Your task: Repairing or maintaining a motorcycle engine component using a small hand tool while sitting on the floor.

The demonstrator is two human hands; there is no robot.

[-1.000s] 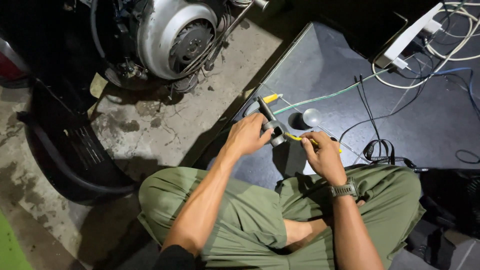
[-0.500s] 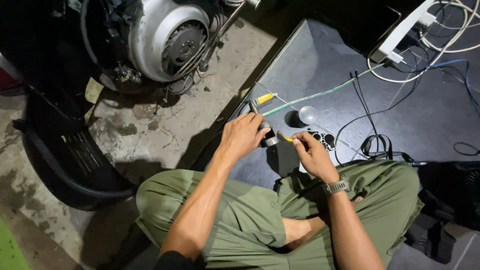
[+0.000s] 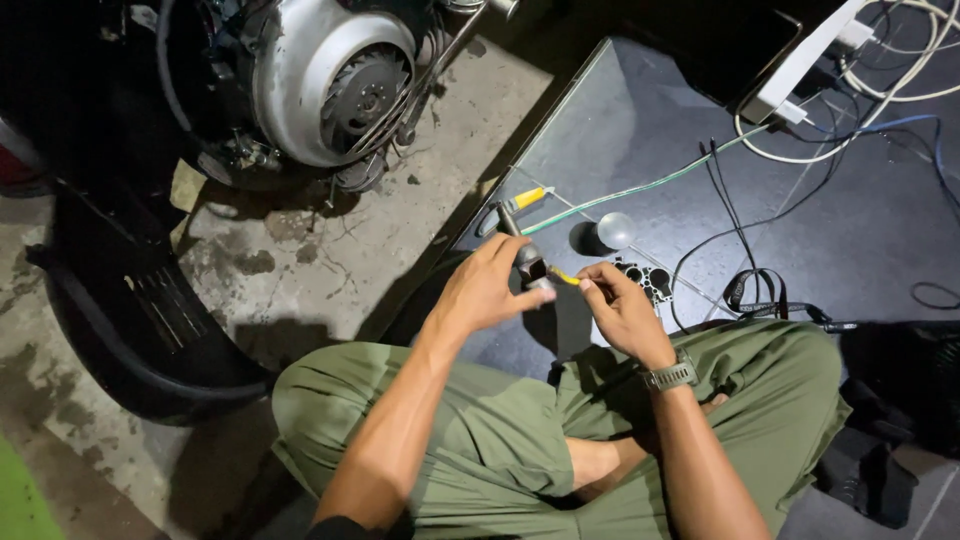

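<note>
1. At my far left, around nine o'clock, a black curved scooter body panel (image 3: pixel 130 320) lies on the stained concrete floor (image 3: pixel 330 260).
2. At eleven o'clock I see a silver engine fan cover (image 3: pixel 330 85) with dark slots at its centre, set in a tangle of black parts.
3. My left hand (image 3: pixel 485 290) sits just left of centre, forearm running down to six o'clock. Its fingers are wrapped round a small dark metal tool (image 3: pixel 528 262), thumb and fingertips pinching it; I cannot tell exactly what kind of tool it is.
4. A thin yellow wire end (image 3: pixel 563 276) bridges the gap between both hands, touching the tool's tip on its left.
5. My right hand (image 3: pixel 622 312) is just right of centre, with a wristwatch (image 3: pixel 672 376) at its five o'clock. Thumb and forefinger are closed in a narrow pinch on the right end of the yellow wire.
6. Both hands hover over a dark grey mat (image 3: pixel 700 130), above my crossed legs in olive green trousers (image 3: pixel 480 430).
7. At twelve o'clock from the hands a yellow-tipped green cable (image 3: pixel 640 190) runs toward two o'clock, and a small round bulb (image 3: pixel 616 230) rests just beside it.
8. A black multi-hole connector block (image 3: pixel 645 280) lies on the mat just past my right hand's knuckles.
9. Toward two o'clock black wires (image 3: pixel 720 215) loop over the mat; white cables (image 3: pixel 880 90) and a white power strip (image 3: pixel 800 65) sit at one o'clock.
</note>
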